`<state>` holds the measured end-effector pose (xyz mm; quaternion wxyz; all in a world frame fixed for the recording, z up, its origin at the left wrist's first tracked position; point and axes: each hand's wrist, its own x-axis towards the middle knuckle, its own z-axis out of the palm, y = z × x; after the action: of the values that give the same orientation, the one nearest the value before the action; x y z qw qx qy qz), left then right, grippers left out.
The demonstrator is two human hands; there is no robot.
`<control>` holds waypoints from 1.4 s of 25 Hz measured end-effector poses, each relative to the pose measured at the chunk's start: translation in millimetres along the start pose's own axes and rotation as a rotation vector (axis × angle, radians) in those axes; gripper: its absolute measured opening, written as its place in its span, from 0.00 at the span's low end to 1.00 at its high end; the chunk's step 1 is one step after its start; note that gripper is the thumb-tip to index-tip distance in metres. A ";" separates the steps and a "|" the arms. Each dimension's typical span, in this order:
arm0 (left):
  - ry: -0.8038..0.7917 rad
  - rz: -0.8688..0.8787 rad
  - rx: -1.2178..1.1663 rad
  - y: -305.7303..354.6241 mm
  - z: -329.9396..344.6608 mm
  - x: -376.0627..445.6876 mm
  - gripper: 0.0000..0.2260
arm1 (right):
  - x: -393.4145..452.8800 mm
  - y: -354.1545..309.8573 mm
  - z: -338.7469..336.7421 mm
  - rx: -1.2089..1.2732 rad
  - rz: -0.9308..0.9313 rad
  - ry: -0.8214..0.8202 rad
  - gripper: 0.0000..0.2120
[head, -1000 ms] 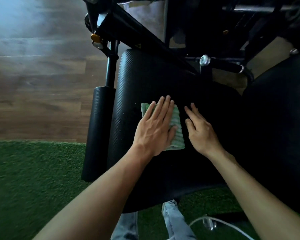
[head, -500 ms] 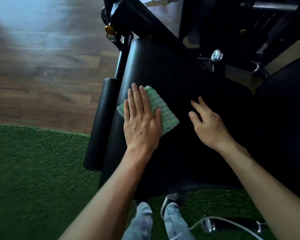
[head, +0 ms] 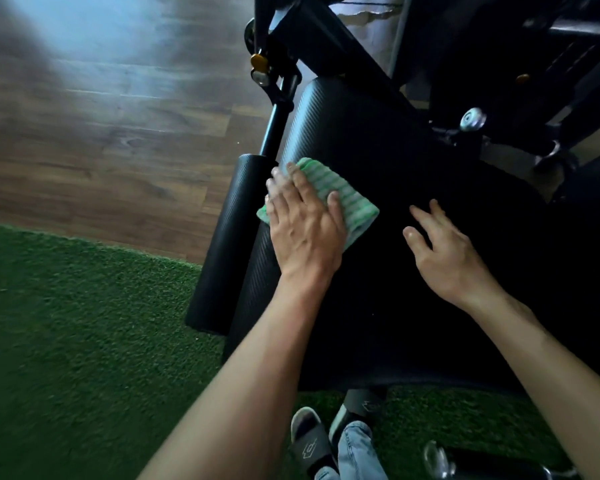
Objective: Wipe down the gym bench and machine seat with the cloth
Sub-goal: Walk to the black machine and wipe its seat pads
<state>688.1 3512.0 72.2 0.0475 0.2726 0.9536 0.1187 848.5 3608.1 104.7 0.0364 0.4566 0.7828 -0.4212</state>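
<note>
A black padded machine seat (head: 378, 161) fills the middle of the head view. A folded green-and-white striped cloth (head: 347, 199) lies on the seat's left side. My left hand (head: 302, 226) lies flat on the cloth and presses it to the pad near the left edge, fingers spread. My right hand (head: 447, 251) rests on the bare seat to the right of the cloth, fingers apart, holding nothing.
A black roller pad (head: 226, 244) hangs beside the seat's left edge. The machine's dark frame (head: 333, 43) with a yellow knob (head: 258, 61) and a silver knob (head: 471, 119) rises behind. Wood floor (head: 101, 126) lies left, green turf (head: 66, 341) below. My sandalled foot (head: 309, 441) shows.
My left hand has slid the cloth from the middle of the seat leftward to its left edge and turned it. My right hand stays resting on the pad.
</note>
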 end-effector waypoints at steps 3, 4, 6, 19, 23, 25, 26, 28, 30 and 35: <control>0.002 -0.135 -0.046 -32.8 -14.5 -58.5 0.33 | -7.0 -13.6 10.9 -0.013 0.001 0.004 0.26; -0.030 -0.160 -0.039 -43.3 -22.5 -81.0 0.33 | -9.8 -21.0 16.1 -0.010 -0.021 -0.003 0.26; -0.121 -0.192 -0.024 -55.5 -31.6 -104.5 0.34 | -14.0 -34.4 25.7 -0.006 -0.051 -0.021 0.25; -0.073 -0.132 -0.063 -41.0 -24.3 -61.2 0.35 | -6.6 -46.4 37.5 -0.060 -0.102 0.106 0.26; -0.121 -0.103 -0.329 -56.3 -42.2 -71.3 0.33 | -21.9 -72.5 60.0 -0.082 -0.548 0.298 0.24; -0.044 -0.137 -0.574 -73.8 -53.1 -60.4 0.27 | -26.6 -77.6 80.7 -0.248 -0.726 0.264 0.25; 0.007 -0.146 -0.608 -85.8 -55.9 -57.4 0.25 | -27.0 -78.7 91.8 -0.360 -0.779 0.223 0.25; 0.032 -0.164 -0.620 -108.5 -51.3 -54.6 0.21 | -18.8 -78.1 109.5 -0.550 -0.818 0.097 0.27; 0.010 -0.173 -0.629 -116.4 -42.1 -49.5 0.20 | 1.6 -79.1 114.1 -0.597 -0.780 0.051 0.28; -0.105 0.051 -0.528 -76.9 -31.7 -3.3 0.27 | 61.6 -91.2 100.6 -0.375 -0.423 0.287 0.29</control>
<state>646.9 3440.6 83.5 0.1636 0.2807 0.8785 0.3503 711.8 3559.8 70.0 -0.0796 0.3237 0.9216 -0.1989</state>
